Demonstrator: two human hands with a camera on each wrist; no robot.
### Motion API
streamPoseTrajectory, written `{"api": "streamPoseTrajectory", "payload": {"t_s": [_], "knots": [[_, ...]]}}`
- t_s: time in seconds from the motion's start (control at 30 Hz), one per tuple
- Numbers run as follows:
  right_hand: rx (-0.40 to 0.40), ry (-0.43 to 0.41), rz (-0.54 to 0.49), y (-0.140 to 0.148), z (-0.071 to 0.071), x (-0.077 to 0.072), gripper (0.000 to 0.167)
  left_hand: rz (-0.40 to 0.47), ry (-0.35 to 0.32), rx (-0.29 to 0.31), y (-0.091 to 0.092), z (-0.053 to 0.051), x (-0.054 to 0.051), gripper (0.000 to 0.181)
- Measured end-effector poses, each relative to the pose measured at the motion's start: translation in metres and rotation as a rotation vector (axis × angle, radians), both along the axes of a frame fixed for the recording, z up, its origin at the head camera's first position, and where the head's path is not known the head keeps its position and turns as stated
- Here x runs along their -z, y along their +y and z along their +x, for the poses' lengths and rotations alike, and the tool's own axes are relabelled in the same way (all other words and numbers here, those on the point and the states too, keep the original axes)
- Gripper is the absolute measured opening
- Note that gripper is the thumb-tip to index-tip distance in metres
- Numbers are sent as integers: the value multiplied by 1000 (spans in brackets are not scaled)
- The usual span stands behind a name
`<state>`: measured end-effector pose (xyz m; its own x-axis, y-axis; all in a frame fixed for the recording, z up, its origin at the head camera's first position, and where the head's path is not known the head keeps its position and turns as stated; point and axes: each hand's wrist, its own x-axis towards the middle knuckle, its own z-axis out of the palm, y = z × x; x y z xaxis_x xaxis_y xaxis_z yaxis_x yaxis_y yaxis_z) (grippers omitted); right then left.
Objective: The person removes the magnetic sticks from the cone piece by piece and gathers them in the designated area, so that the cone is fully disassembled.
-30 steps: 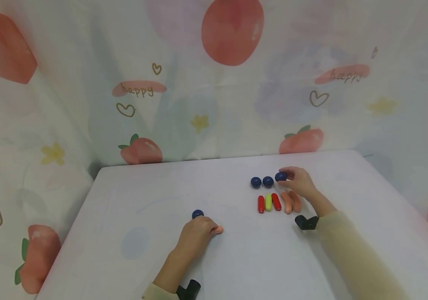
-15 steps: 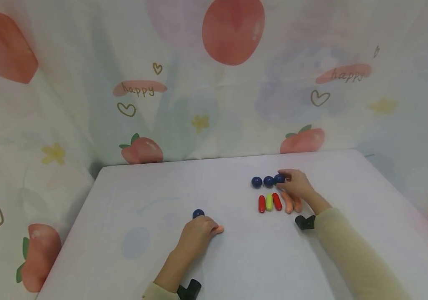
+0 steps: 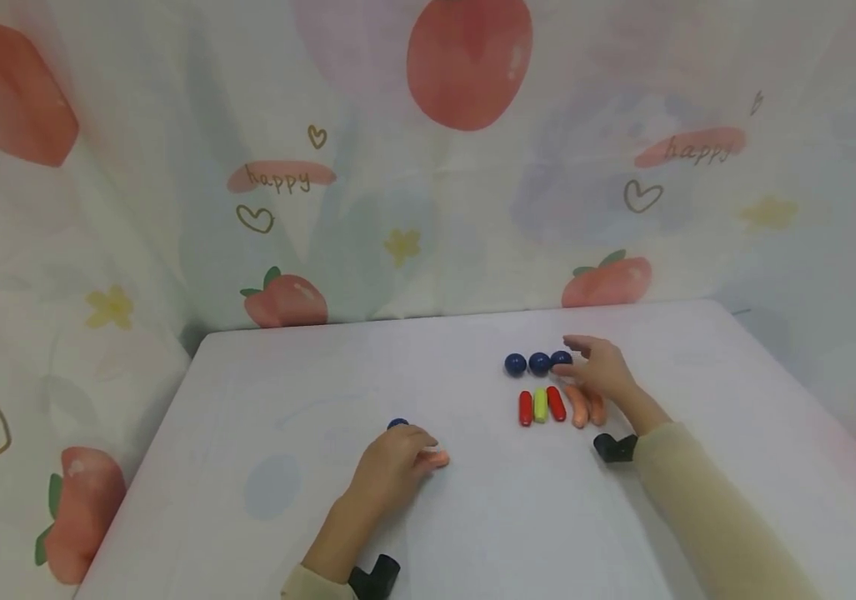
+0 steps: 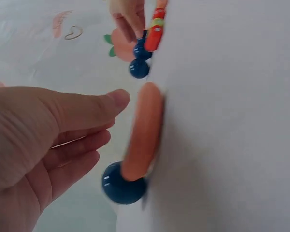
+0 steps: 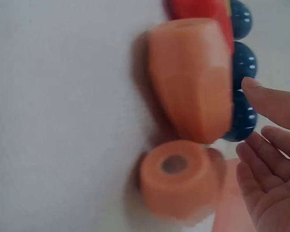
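My left hand (image 3: 392, 467) hovers over an orange-brown toy sausage (image 4: 146, 130), thumb and fingers apart. A glossy blue ball (image 4: 123, 184) sits at the sausage's near end in the left wrist view; in the head view the hand mostly covers that ball. Farther right, my right hand (image 3: 602, 368) is spread beside the rightmost ball (image 3: 561, 358) of a row of three blue balls. Its thumb lies close to this ball; whether they touch I cannot tell. Both palms hold nothing.
Below the ball row lie a red piece (image 3: 525, 408), a yellow-green piece (image 3: 541, 406) and another red piece (image 3: 556, 403). Two sausages (image 3: 577, 407) lie to their right, partly under the right hand. A patterned cloth (image 3: 428, 208) hangs behind the white table (image 3: 307, 375).
My right hand has set the third blue ball down at the row's right end and let go of it. My left fingers have opened, releasing the sausage.
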<state>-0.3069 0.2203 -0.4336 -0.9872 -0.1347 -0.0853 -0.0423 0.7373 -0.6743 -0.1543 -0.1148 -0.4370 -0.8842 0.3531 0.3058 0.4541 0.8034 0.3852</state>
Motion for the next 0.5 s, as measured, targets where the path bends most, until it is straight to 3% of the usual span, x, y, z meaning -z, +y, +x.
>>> {"api": "streamPoseTrajectory", "payload": {"t_s": [0.07,0.13,0.27,0.37,0.5], "knots": [[14,87,-8,3,-1,5,69,53,-31,-34,-5,0,-8,22],[37,144,-29,-1,7,1,70,103,-48,-77,-12,-2,-15,24],[66,234,-104,-25,35,-8,65,190,-84,-170,-30,-6,-17,30],[-10,298,-153,-55,59,-13,59,247,-120,-216,-41,-11,-10,32],[-184,333,-205,-91,77,-9,53,284,-202,-240,-47,-14,-4,34]]}}
